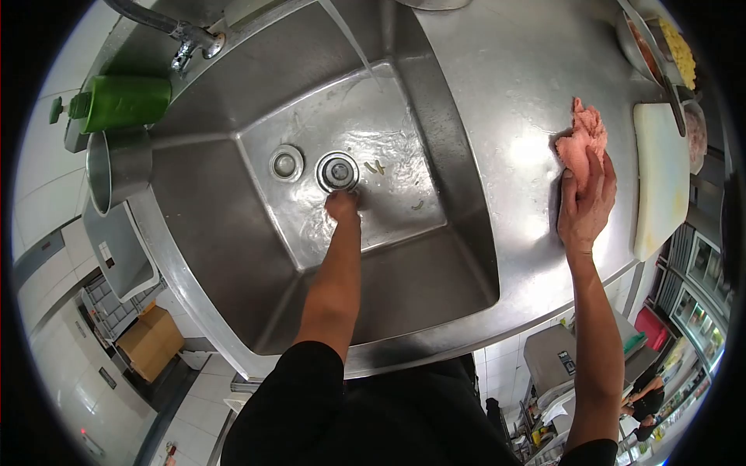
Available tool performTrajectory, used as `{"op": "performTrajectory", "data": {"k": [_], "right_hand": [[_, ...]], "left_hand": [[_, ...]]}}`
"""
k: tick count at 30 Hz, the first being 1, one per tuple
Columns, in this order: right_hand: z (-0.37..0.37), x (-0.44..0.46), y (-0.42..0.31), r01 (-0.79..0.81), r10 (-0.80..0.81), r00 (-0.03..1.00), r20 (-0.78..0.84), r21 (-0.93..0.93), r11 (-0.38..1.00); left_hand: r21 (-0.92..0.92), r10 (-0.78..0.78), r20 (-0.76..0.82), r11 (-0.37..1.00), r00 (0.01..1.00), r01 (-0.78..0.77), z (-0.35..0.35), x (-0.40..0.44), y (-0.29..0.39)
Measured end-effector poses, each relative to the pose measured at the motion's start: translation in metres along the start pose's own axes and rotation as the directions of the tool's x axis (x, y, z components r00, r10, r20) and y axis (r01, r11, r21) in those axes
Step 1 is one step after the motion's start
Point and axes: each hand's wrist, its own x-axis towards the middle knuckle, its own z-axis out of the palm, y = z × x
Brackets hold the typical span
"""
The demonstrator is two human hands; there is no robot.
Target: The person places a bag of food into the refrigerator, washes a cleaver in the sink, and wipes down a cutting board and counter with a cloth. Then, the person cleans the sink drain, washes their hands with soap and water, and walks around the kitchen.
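Note:
My left hand (342,205) reaches down to the bottom of the steel sink (225,225), its fingers curled closed at the near edge of the round drain (339,172). Whatever those fingers hold, if anything, is hidden. A small round metal drain piece (286,163) lies just left of the drain. Light greenish scraps (375,166) are on the wet sink floor to its right. On the steel counter (505,93), my right hand (588,206) grips a crumpled pink cloth (583,144) and presses it against the surface.
Water (347,35) streams into the sink from the top. A green pump bottle (128,103), a metal container (124,167) and a faucet (198,43) stand at left. A white cutting board (660,179) and food bowls (639,50) line the right. People (646,400) are in the background.

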Motion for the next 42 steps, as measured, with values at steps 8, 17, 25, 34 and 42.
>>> {"op": "performTrajectory", "data": {"k": [8, 17, 25, 34, 42], "right_hand": [[0.001, 0.0, 0.001, 0.0, 0.0, 1.0, -0.002, -0.006, 1.0], [-0.002, 0.0, 0.001, -0.005, 0.005, 1.0, -0.001, 0.016, 1.0], [-0.001, 0.001, 0.0, 0.018, -0.018, 1.0, -0.021, -0.019, 1.0], [0.005, -0.004, 0.005, 0.028, -0.028, 0.999, 0.022, 0.02, 0.999], [0.001, -0.001, 0.001, 0.004, -0.005, 1.0, 0.023, 0.03, 1.0]], "left_hand": [[0.133, 0.518, 0.852, -0.361, -0.08, -0.923, 0.053, -0.106, 0.076], [0.421, 0.613, 0.754, -0.177, 0.234, -0.89, -0.033, -0.054, 0.096], [-0.226, 0.205, 0.937, -0.258, -0.282, -0.939, 0.031, -0.171, 0.013], [0.436, 0.664, 0.716, -0.184, 0.216, -0.881, 0.047, -0.062, 0.077], [0.058, 0.267, 0.963, -0.155, 0.015, -0.986, -0.038, -0.09, 0.041]]}}
